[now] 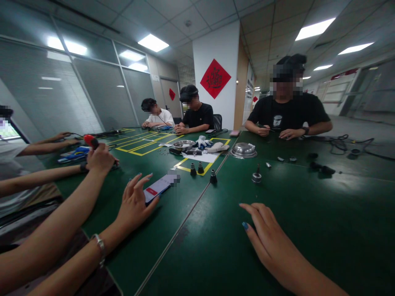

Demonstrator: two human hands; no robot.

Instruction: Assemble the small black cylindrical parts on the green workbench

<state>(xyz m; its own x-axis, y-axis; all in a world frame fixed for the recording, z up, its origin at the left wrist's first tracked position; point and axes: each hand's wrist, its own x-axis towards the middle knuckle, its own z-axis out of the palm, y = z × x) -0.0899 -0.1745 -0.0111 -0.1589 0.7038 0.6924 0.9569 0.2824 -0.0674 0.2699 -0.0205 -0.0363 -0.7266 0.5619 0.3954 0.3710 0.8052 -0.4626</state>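
Note:
My left hand (pixel 134 205), with a silver bracelet on the wrist, is at the near end of a phone (pixel 160 187). Its fingers are spread, index finger and thumb on either side of the phone, whose lit screen shows a red button. Whether they touch its edges I cannot tell. My right hand (pixel 268 232) is held low over the green table (pixel 210 246), fingers stretched out and nothing in them. Ahead of it stands a small round metal part (pixel 256 177) with a stem. Several black cone-shaped parts with metal tops (pixel 213 176) stand between my hands.
To my left, a co-worker's hand (pixel 100 158) grips a red-and-black tool (pixel 91 142). Further off lie an upturned metal bowl (pixel 243 150), a metal dish (pixel 184 144), gloves (pixel 203 142) and dark cables (pixel 342 142). Several people sit around the table; yellow tape (pixel 137 154) marks it.

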